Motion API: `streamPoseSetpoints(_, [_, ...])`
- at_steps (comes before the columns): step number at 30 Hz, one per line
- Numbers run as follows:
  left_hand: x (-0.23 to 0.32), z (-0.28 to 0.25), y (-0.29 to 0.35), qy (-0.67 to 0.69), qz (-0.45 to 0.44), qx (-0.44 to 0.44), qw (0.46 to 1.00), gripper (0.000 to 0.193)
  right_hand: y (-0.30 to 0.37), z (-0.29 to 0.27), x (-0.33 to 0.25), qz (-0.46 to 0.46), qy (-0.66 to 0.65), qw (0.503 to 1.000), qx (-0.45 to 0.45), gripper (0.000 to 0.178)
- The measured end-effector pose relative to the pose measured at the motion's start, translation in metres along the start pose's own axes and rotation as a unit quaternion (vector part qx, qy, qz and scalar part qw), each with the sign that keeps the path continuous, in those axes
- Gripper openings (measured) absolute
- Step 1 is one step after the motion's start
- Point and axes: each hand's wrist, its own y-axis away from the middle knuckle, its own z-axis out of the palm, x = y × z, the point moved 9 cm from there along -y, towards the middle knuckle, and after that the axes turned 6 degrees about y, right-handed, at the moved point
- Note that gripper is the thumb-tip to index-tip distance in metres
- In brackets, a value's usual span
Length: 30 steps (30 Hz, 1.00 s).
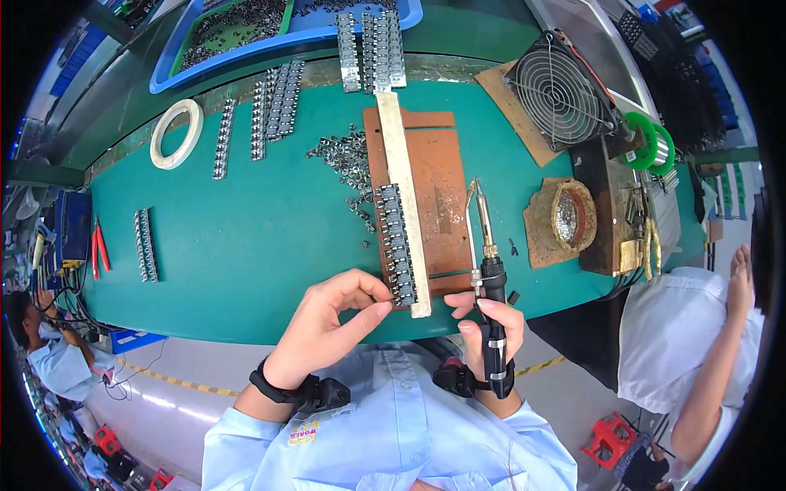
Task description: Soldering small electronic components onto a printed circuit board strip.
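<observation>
Component strip [395,245]: 1 o'clock from our left hand [334,317] (nearer), axis 12–6, black blocks, silvery tabs, along a rough pale bar [398,151]. Left thumb and index nearly meet at its 6 o'clock end; whether pinching, we cannot tell. Our right hand [493,326] grips a soldering iron [493,282].

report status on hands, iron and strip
Left hand at near end of component strip, contact unclear. Right hand gripping soldering iron, tip pointing away from body. Loose metal parts heaped left of strip's far end.
</observation>
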Motion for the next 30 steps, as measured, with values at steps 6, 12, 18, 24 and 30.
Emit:
streamPoseSetpoints(6, [0.004,-0.015,-0.012,0.112,-0.013,0.1,0.989,0.014,-0.002,0.007,-0.017,-0.079,0.07,0.993,-0.047,0.048])
streamPoseSetpoints(12, [-0.001,-0.016,-0.027,0.155,-0.059,0.071,0.983,0.016,-0.02,-0.021,-0.04,-0.056,0.114,0.991,-0.047,0.049])
streamPoseSetpoints(18, [0.001,-0.017,-0.029,0.167,-0.064,0.069,0.981,0.014,-0.025,-0.015,-0.041,-0.046,0.096,0.99,-0.089,0.038])
streamPoseSetpoints(24, [0.002,-0.016,-0.031,0.163,-0.069,0.062,0.982,0.014,-0.028,-0.01,-0.036,-0.036,0.108,0.988,-0.102,0.038])
streamPoseSetpoints(30, [0.001,-0.016,-0.031,0.168,-0.073,0.061,0.981,0.013,-0.025,-0.009,-0.033,-0.035,0.132,0.985,-0.103,0.043])
